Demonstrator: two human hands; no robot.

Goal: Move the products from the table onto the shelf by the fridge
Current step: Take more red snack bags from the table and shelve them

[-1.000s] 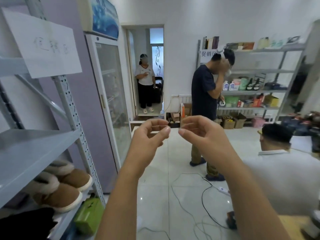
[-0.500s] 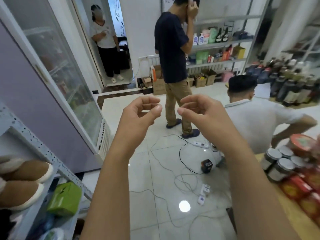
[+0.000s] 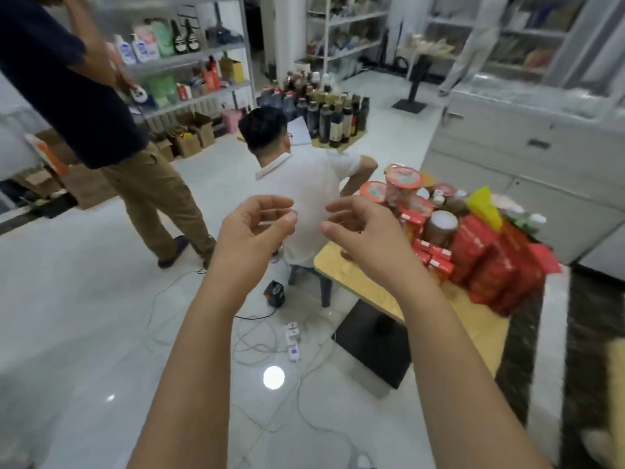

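Observation:
A wooden table stands at the right, loaded with products: red packets, small red boxes, a brown jar with a white lid and red-lidded tubs. Both my hands are raised in mid-air in front of me, just left of the table, and hold nothing. My left hand has loosely curled fingers. My right hand is curled the same way, close to the table's near corner. The shelf and the fridge are out of view.
A person in a white shirt sits right behind my hands at the table. Another person in a dark shirt stands at the left. Cables and power strips lie on the floor. Dark bottles stand behind. White cabinets line the right.
The view has swung right, away from the shelf and fridge toward the table of products. My hands keep the same raised, empty pose.

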